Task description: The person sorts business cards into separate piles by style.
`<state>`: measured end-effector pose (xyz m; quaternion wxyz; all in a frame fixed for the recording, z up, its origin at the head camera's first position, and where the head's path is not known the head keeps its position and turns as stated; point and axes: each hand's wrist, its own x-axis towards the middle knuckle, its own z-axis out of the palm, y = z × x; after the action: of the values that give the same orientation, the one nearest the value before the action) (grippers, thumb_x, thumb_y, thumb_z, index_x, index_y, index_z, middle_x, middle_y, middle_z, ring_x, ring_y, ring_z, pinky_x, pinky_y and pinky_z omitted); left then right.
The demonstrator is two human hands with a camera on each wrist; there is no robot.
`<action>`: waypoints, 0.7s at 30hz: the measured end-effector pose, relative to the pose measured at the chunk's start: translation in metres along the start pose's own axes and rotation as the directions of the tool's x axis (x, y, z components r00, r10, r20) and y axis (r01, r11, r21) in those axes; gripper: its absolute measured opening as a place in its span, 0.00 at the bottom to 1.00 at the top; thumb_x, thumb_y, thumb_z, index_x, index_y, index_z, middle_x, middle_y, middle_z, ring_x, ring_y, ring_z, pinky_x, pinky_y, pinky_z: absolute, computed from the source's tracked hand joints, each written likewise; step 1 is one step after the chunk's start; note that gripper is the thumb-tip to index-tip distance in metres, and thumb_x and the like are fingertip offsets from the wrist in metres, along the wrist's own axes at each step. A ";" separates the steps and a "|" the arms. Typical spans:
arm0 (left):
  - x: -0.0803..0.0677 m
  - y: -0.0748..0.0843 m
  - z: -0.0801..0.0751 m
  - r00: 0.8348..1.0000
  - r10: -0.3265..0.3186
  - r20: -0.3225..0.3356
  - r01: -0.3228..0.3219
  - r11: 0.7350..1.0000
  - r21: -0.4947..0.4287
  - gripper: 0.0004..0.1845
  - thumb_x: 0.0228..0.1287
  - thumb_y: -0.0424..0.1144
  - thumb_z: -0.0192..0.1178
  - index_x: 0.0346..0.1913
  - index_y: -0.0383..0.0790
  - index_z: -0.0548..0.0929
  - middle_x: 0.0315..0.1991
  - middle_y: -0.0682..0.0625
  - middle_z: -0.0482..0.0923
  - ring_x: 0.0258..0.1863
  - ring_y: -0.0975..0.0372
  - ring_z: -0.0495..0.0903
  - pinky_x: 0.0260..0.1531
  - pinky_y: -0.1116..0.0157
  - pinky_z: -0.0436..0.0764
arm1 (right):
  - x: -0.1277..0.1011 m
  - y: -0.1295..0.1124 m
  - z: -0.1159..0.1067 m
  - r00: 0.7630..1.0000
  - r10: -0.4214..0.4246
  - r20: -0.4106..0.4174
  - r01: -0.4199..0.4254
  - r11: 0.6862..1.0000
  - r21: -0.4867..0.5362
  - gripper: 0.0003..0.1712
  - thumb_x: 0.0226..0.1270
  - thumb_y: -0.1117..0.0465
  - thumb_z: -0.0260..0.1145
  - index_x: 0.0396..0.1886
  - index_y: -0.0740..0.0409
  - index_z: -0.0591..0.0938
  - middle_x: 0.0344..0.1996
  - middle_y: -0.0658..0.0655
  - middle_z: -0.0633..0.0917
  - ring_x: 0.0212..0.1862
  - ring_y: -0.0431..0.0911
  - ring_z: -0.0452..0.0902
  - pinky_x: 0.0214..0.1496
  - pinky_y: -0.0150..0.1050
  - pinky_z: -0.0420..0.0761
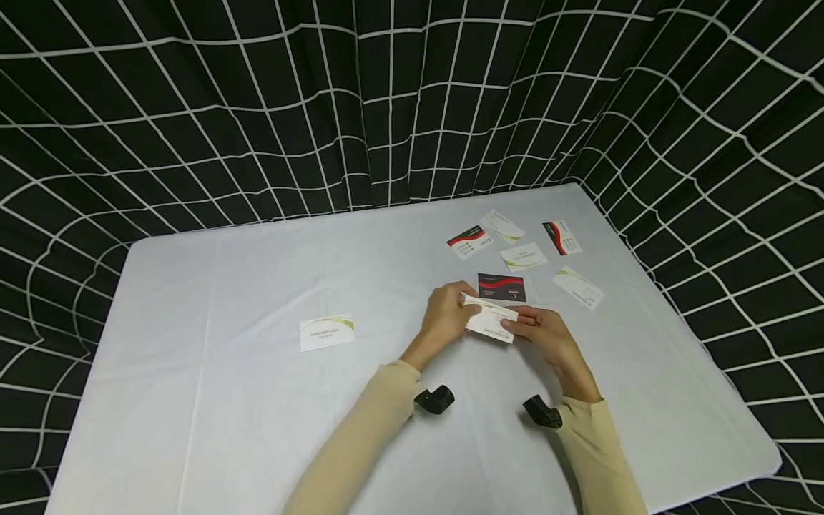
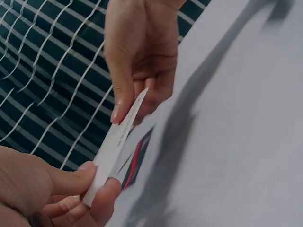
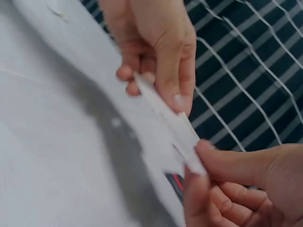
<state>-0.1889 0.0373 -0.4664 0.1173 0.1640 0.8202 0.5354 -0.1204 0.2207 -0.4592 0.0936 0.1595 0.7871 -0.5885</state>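
Note:
Both hands hold a white business card (image 1: pixel 491 319) with printed lines and a gold edge, raised over the right half of the table. At its left end the thumb and fingers of my left hand (image 1: pixel 444 311) pinch it. My right hand (image 1: pixel 546 335) pinches the opposite end. Seen edge-on in the left wrist view, the card (image 2: pixel 113 146) is tilted; whether a second card lies behind it I cannot tell. Motion blurs the card (image 3: pixel 168 123) in the right wrist view. Just beyond the hands lies a black card with a red wave (image 1: pixel 502 287).
A white card with gold corners (image 1: pixel 327 333) lies alone on the left of the white-covered table (image 1: pixel 257 429). At the back right are several spread cards, among them a red-and-black one (image 1: pixel 563 237) and a white one (image 1: pixel 579 287). A black gridded curtain (image 1: pixel 290 107) hangs behind the table.

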 end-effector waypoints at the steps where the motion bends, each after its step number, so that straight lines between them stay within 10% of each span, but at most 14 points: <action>1: -0.002 -0.002 -0.010 1.000 -0.026 -0.005 0.026 1.000 0.001 0.11 0.60 0.30 0.68 0.44 0.32 0.84 0.20 0.45 0.78 0.05 0.63 0.71 0.07 0.70 0.69 | 0.003 -0.003 0.006 1.000 0.010 -0.004 -0.010 1.000 -0.013 0.26 0.66 0.61 0.69 0.55 0.77 0.76 0.29 0.45 0.85 0.29 0.30 0.78 0.36 0.27 0.79; 5: -0.012 -0.014 -0.045 0.994 -0.106 -0.039 0.107 0.993 0.043 0.13 0.57 0.34 0.71 0.43 0.31 0.83 0.20 0.46 0.81 0.03 0.67 0.69 0.07 0.73 0.66 | 0.016 -0.014 0.033 1.000 0.022 -0.007 -0.022 0.994 -0.109 0.21 0.65 0.56 0.70 0.42 0.74 0.82 0.17 0.44 0.79 0.21 0.33 0.74 0.30 0.27 0.76; 21: -0.067 -0.058 -0.157 0.932 -0.290 -0.216 0.321 0.939 0.122 0.16 0.60 0.33 0.68 0.47 0.27 0.81 0.20 0.45 0.80 0.09 0.61 0.75 0.10 0.71 0.68 | 0.045 -0.057 0.156 0.974 -0.064 0.216 0.120 0.959 -0.255 0.15 0.66 0.57 0.69 0.35 0.68 0.86 0.17 0.52 0.82 0.19 0.38 0.76 0.25 0.30 0.77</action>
<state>-0.1940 -0.1425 -0.4553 0.1053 -0.0106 0.8824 0.4584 -0.1895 0.0633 -0.4681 0.1674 0.0468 0.8517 -0.4943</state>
